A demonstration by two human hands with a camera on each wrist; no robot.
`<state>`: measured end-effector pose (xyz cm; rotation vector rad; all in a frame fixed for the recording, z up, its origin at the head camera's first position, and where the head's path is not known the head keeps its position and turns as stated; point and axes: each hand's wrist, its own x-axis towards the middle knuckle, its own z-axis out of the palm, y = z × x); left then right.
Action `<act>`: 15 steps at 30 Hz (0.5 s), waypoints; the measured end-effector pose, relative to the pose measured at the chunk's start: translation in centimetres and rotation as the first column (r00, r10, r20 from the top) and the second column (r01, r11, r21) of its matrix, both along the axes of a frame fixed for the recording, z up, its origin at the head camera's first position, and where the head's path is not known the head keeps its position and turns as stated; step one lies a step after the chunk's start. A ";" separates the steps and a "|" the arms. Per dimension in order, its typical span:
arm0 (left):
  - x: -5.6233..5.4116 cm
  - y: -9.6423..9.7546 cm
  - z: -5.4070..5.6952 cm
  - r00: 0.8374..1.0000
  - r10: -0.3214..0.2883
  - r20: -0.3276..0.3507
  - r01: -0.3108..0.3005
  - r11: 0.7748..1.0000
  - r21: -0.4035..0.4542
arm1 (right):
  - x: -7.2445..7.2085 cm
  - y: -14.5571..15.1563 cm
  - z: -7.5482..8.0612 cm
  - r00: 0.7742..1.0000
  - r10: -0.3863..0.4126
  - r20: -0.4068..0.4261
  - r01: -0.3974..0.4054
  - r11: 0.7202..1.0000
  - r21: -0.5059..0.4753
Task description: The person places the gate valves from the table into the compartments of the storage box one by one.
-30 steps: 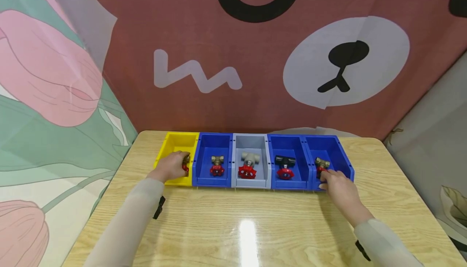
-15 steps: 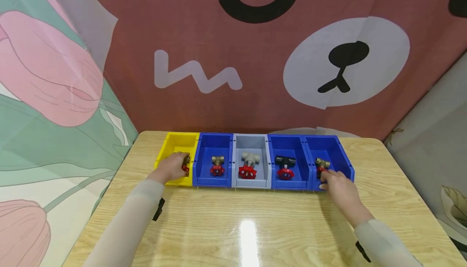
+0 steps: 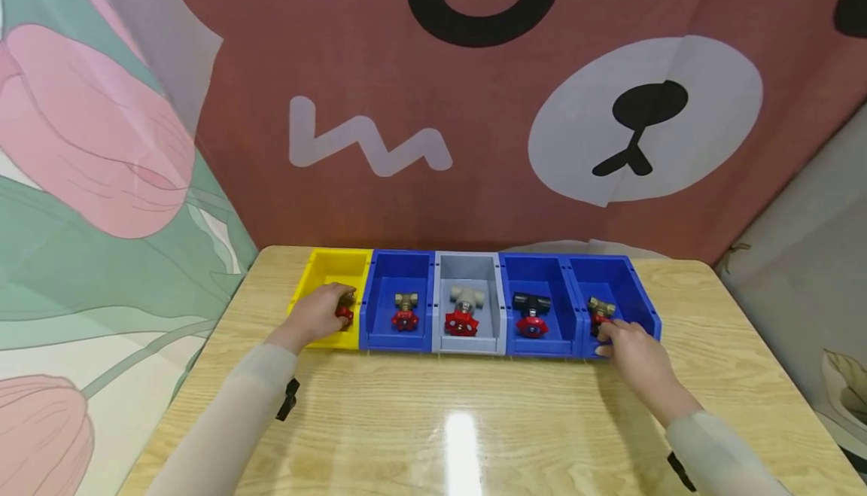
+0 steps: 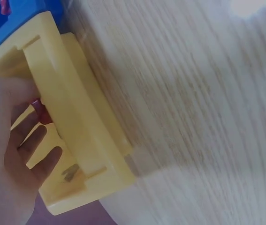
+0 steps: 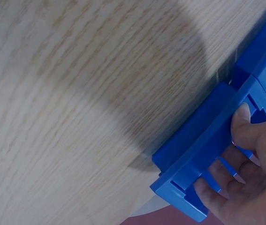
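Note:
My left hand [image 3: 314,315] reaches into the yellow bin [image 3: 339,259] and grips a brass valve [image 3: 348,300] with a red handwheel, seen partly behind the fingers. In the left wrist view, its red handwheel [image 4: 42,112] shows between thumb and fingers. At the far right, my right hand [image 3: 637,353] is over the front of a blue bin [image 3: 612,274]. Its thumb and fingers pinch the red handwheel of a second brass valve [image 3: 600,306], whose brass body points to the back. The right wrist view mostly hides this valve behind the hand.
Between the hands stand a blue bin with a brass valve [image 3: 406,311], a grey bin with a grey plastic valve [image 3: 465,308], and another blue bin with a black valve [image 3: 531,311]. The bins join in a row on the wooden table [image 3: 379,421], before a printed cloth [image 3: 474,202].
The bins and hands appear slightly lower in the head view. Both hands stay at the same two valves, with little other movement.

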<state>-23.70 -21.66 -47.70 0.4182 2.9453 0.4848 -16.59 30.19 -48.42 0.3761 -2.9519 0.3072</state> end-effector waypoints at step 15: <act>4.8 1.7 0.3 0.955 0.123 -0.270 -0.072 0.979 0.193 | 1.6 0.1 0.3 0.997 0.001 -0.080 -0.001 1.000 0.009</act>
